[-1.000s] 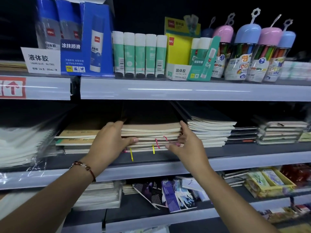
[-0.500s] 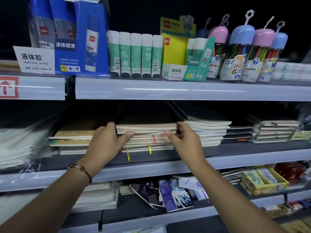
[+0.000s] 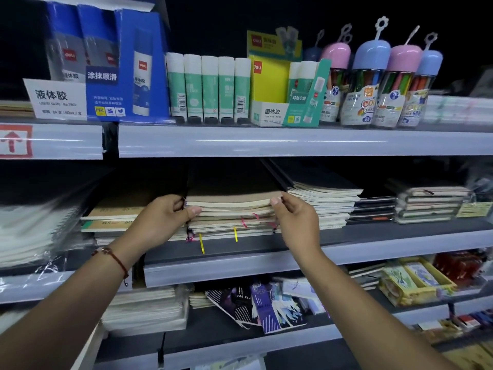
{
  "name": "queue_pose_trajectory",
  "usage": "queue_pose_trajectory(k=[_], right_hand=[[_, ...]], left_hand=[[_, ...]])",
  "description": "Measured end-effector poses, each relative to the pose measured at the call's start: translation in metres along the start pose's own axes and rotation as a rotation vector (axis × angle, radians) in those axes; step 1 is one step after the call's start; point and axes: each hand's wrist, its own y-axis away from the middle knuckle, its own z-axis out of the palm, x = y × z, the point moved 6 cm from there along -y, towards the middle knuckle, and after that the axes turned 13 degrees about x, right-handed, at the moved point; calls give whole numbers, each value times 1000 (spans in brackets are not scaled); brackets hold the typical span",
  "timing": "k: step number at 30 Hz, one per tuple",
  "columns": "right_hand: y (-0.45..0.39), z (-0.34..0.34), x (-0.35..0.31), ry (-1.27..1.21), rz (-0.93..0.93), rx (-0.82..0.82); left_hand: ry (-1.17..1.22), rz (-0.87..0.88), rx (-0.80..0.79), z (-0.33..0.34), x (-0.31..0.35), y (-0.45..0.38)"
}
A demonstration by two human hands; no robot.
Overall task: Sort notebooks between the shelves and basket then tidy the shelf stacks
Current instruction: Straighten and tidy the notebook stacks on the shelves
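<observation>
On the middle shelf, both hands gripped the brown notebook stack: left hand at its left end, right hand pinching the right corner, fingers curled.

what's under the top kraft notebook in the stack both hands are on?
More cream-edged notebooks with pink and yellow ribbon markers, resting on the grey shelf. Left hand and right hand cover the stack's ends.

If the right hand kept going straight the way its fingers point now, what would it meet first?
The right hand already touches the right front corner of the brown-covered notebook stack on the middle shelf; pushing on, it would press into that stack, though depth is hard to judge.
</observation>
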Motion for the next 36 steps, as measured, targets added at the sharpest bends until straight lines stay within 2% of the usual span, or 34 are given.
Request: queue_pose_trajectory(k=[3, 6, 9, 13, 15, 19, 22, 25, 27, 29, 33, 36], right_hand=[[2, -2, 8, -51, -7, 1], [0, 2, 11, -48, -18, 10], [-2, 5, 11, 56, -114, 10], [4, 8, 12, 80, -83, -31], [11, 8, 9, 100, -46, -59], [28, -7, -10, 85, -110, -24], [43, 6, -16, 254, -351, -203], [41, 22, 2, 513, -580, -294], [35, 25, 10, 547, -610, -287], [32, 27, 15, 540, -624, -284], [34, 26, 20, 488, -659, -252], [29, 14, 19, 366, -635, -171]], left_hand=[[142, 23, -70, 1, 5, 9], [-78, 42, -11, 0, 1, 2], [-321, 17, 69, 1, 4, 1], [-416, 93, 186, 9, 18, 14], [-260, 63, 284, 12, 20, 22], [269, -185, 410, 28, 18, 35], [627, -348, 503, 31, 19, 38], [727, -427, 514, 35, 22, 38], [673, -372, 507, 35, 30, 41], [514, -273, 470, 36, 37, 44], [-40, -65, 357, 38, 47, 51], [-404, 179, 390, 31, 53, 51]])
